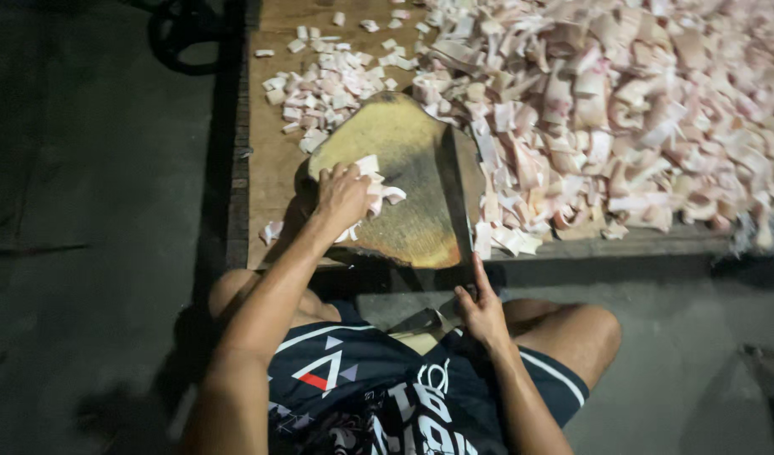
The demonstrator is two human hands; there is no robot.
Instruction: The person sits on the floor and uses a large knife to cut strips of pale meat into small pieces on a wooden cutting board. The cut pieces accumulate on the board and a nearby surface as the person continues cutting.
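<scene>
The left hand (343,195) lies on cut pieces (372,192) on the chopping block (408,181), fingers curled over them, seemingly sweeping them toward the small pile (324,88) on the bench (273,164). The right hand (480,312) grips a knife (450,190), its blade resting on the block. Next comes clearing the block, then feeding strips from the big heap (623,109).

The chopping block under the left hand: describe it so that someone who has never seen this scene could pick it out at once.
On the low wooden platform, left of the big heap of pale pink strips, lies the chopping block. The left hand rests on a few cut pieces on it. It is the only thick, yellow-brown slab with a rounded, worn edge; everything around it is small pale scraps.
</scene>
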